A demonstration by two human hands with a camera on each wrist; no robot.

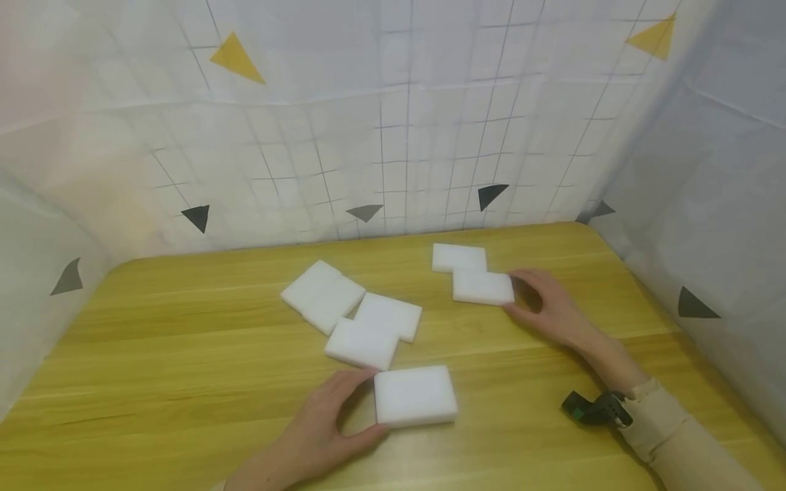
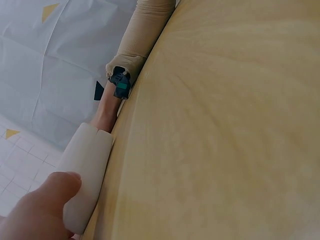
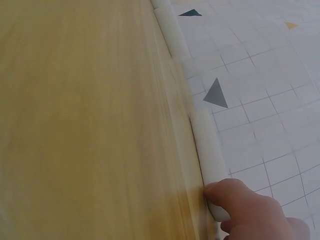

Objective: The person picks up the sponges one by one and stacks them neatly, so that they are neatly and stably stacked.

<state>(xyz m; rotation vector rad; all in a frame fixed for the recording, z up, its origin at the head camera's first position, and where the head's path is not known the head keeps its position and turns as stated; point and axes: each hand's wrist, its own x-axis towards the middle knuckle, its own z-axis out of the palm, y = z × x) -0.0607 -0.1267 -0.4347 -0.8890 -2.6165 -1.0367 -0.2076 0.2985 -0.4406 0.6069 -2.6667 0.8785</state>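
1. Worktop (image 1: 153, 382), wood-grained, bears several flat white blocks, with a patterned cloth (image 1: 344, 143) standing behind its far edge.
2. Left hand (image 1: 316, 426): my thumb and fingers grip the left end of the near block (image 1: 415, 395), at the front middle. Holding by the end leaves the top face uncovered, presumably so that I can see its edges. The left wrist view shows a seam along it, so I judge it may be two blocks stacked; cannot confirm.
3. Right hand (image 1: 549, 307): thumb and fingers pinch the right end of the right block (image 1: 483, 287) from its near and far corners. That spread, I judge, lets me steer its angle while the worktop carries the weight.
4. Far block (image 1: 459, 256) lies just behind the right block, offset to the left. I cannot tell whether the two touch or overlap.
5. Middle group, between my hands and further left: upper-left block (image 1: 311, 284), second block (image 1: 334, 305), third block (image 1: 389, 315) and fourth block (image 1: 362, 343). All lie flat, long sides at differing slants; their closeness makes overlap hard to judge.
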